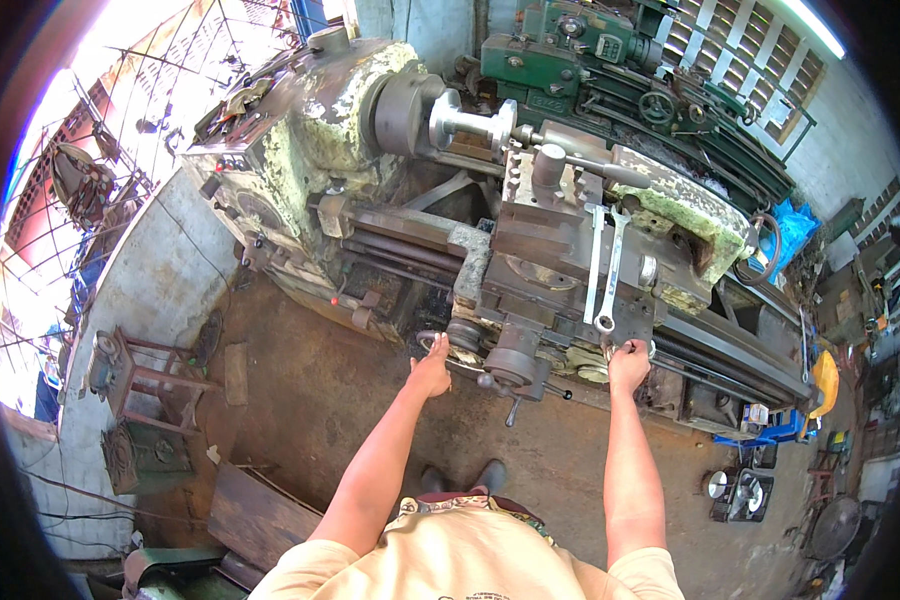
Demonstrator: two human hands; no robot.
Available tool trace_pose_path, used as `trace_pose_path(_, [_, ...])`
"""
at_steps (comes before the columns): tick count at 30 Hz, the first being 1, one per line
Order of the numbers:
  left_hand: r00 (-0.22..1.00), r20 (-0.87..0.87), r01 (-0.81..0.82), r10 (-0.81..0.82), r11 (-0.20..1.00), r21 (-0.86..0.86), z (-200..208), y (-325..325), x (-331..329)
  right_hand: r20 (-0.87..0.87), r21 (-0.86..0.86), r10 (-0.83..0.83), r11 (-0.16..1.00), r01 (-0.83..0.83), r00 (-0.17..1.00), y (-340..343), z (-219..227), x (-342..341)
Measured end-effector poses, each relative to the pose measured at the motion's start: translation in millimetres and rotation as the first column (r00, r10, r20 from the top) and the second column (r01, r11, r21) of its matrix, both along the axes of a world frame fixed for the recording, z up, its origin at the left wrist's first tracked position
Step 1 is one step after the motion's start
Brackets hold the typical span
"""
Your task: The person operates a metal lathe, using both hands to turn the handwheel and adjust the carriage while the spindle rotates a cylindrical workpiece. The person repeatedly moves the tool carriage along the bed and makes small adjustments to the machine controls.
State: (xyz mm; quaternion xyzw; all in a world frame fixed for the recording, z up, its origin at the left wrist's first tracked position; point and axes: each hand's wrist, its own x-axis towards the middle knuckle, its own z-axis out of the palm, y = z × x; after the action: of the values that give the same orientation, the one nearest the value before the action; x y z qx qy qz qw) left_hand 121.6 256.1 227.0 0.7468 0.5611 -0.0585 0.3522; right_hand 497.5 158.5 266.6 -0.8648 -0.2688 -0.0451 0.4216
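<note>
A large worn lathe (530,265) stretches in front of me. My left hand (432,370) is at the carriage's front, its fingers stretched out against a handwheel (428,339). Further right, my right hand (629,366) is closed at the carriage's front edge, and its fingers hide what they grip. Just beyond it, a combination wrench (611,275) and a flat silvery bar-like tool (594,262) lie on the carriage. A shiny spool-shaped metal workpiece (475,123) sits between the chuck (406,113) and the tailstock side. The tool post (549,168) stands near it.
A lever with a ball end (511,412) sticks out between my hands. Behind stands a green lathe (570,65). A small stand (160,380) and a wooden board (260,515) are at the left. Trays with parts (742,495) sit on the floor at the right.
</note>
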Motion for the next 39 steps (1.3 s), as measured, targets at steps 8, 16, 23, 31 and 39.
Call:
trace_pose_path(8, [1.000,0.011,-0.016,0.016,1.000,-0.018,-0.6,1.6,-2.4,-0.001,-0.012,-0.002,1.000,0.002,1.000,-0.7,2.4,-1.1])
trace_pose_path(16, [1.000,0.008,-0.011,0.011,1.000,-0.013,-1.4,2.6,-4.1,0.005,-0.027,-0.013,1.000,0.013,1.000,-0.1,6.1,-3.0])
trace_pose_path(23, [1.000,-0.002,-0.011,0.011,1.000,-0.029,-2.0,4.8,-4.9,0.023,-0.019,-0.003,1.000,0.003,1.000,-0.1,4.4,-1.9])
trace_pose_path(31, [0.999,0.027,-0.026,0.027,0.999,-0.038,-2.2,5.6,-7.1,0.024,-0.034,-0.009,0.999,0.010,1.000,-0.3,2.6,-0.8])
trace_pose_path(39, [1.000,0.025,-0.005,0.005,1.000,-0.007,-5.0,6.7,-9.8,0.020,-0.016,-0.001,1.000,0.001,1.000,-0.3,3.3,-1.6])
